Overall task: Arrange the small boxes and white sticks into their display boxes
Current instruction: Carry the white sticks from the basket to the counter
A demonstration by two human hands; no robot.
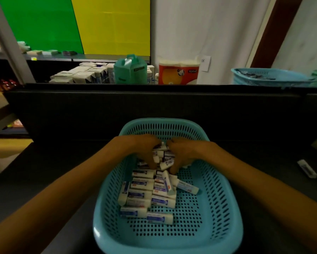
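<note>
Hands, left (146,153) and right (181,154), each grip curled around small boxes (163,156) over the basket (218,198).

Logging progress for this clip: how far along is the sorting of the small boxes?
Nothing looks done: no filled display box is in view. In hand: the left hand and right hand together grip a bunch of small boxes over the teal basket. Left: many boxes lying loose in the basket.

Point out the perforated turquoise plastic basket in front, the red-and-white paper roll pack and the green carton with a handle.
Turquoise plastic basket (225,204): head view, right wall.
Paper roll pack (178,73): head view, front face.
Green carton (130,71): head view, front face.
</note>
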